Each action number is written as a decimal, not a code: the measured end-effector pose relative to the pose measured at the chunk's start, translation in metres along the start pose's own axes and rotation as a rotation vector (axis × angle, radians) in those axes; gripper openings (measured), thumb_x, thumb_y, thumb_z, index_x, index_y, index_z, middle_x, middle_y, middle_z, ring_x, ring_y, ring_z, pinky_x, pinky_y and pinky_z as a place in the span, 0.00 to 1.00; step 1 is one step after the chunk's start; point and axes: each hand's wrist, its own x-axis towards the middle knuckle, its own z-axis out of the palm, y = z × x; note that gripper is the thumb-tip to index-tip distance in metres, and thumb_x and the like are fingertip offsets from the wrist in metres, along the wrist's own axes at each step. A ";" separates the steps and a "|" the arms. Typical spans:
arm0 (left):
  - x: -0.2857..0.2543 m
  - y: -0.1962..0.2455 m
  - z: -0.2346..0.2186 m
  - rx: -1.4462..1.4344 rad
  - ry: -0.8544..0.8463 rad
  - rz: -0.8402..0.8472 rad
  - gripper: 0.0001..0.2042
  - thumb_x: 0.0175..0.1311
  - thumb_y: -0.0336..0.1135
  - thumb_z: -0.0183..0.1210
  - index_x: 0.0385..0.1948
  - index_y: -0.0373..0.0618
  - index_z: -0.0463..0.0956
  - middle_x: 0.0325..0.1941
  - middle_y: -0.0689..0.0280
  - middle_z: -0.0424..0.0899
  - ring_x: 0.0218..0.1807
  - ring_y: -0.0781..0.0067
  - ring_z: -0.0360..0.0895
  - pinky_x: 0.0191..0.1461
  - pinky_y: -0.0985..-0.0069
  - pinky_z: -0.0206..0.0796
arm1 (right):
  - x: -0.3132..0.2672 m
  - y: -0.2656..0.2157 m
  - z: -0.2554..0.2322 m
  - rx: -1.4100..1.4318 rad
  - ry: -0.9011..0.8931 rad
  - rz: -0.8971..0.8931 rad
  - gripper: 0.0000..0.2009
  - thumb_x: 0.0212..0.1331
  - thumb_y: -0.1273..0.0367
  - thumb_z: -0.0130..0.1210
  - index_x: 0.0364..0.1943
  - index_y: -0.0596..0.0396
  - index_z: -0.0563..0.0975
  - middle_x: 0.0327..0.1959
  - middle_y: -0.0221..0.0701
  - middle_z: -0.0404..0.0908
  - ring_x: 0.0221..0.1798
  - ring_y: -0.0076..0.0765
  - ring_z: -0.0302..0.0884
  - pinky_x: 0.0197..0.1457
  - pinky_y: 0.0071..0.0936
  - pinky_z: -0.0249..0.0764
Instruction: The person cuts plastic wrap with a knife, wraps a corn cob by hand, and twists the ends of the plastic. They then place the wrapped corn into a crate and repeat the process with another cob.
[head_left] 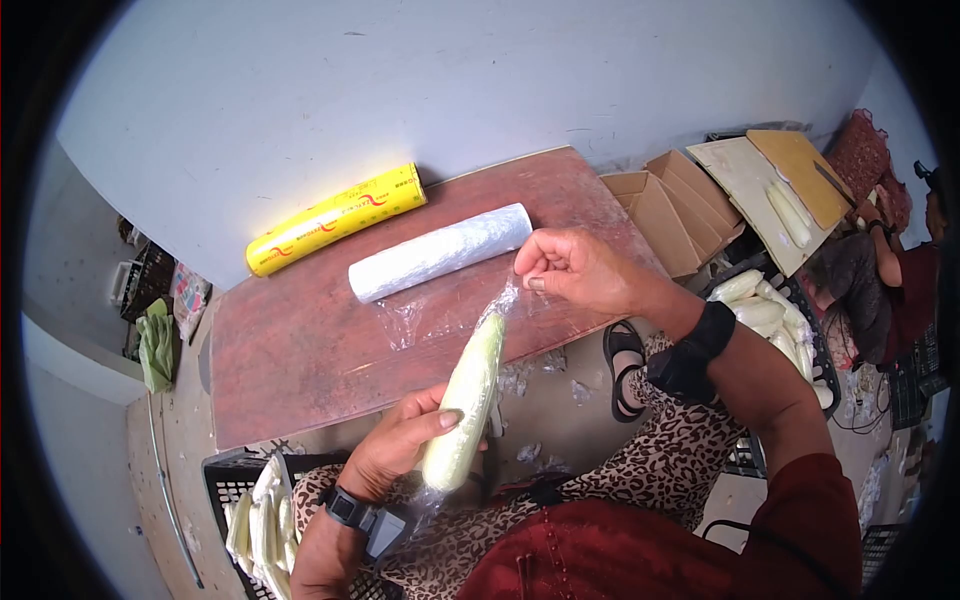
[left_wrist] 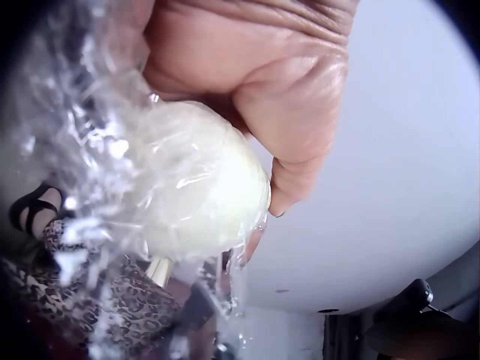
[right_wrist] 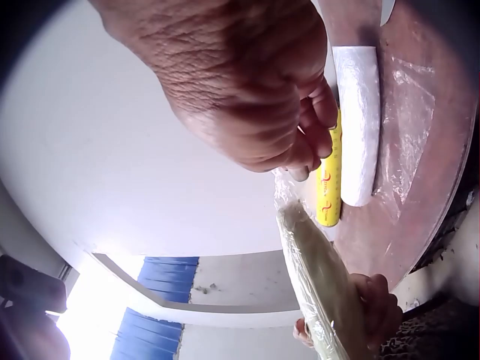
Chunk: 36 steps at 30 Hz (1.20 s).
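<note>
A long, pale green vegetable, shaped like a zucchini and wrapped in clear film, slants up over the table's front edge. My left hand grips its thick lower part, thumb across the front. Above its narrow tip, my right hand pinches the gathered cling film between thumb and fingers. Loose film hangs from the rounded lower end, which fills much of the left wrist view. Behind the vegetable, a white roll of cling film lies on the reddish table, a thin sheet spread in front of it.
A yellow printed roll lies against the wall. Pale wrapped vegetables fill a black crate at lower left, and others are heaped at right. An open cardboard box stands beside the table. Another person sits at far right.
</note>
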 end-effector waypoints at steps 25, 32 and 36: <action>0.011 -0.003 0.006 0.096 0.005 -0.100 0.29 0.53 0.42 0.69 0.54 0.35 0.70 0.41 0.59 0.80 0.41 0.68 0.80 0.48 0.71 0.74 | -0.001 -0.018 0.021 0.224 -0.146 0.072 0.04 0.60 0.79 0.54 0.38 0.60 0.75 0.33 0.25 0.76 0.30 0.15 0.74 0.35 0.15 0.73; 0.009 -0.004 0.000 -0.029 -0.070 -0.077 0.24 0.58 0.39 0.65 0.54 0.38 0.70 0.40 0.65 0.80 0.39 0.76 0.78 0.46 0.78 0.71 | 0.003 -0.016 0.012 0.236 -0.086 0.024 0.04 0.61 0.79 0.54 0.38 0.60 0.74 0.33 0.27 0.77 0.30 0.17 0.75 0.35 0.16 0.74; 0.008 -0.004 0.002 -0.030 -0.033 -0.032 0.26 0.56 0.39 0.63 0.53 0.33 0.68 0.40 0.59 0.80 0.40 0.69 0.80 0.48 0.72 0.74 | 0.005 -0.014 0.003 0.215 0.063 0.088 0.04 0.62 0.77 0.54 0.39 0.60 0.74 0.33 0.27 0.77 0.30 0.17 0.75 0.35 0.16 0.74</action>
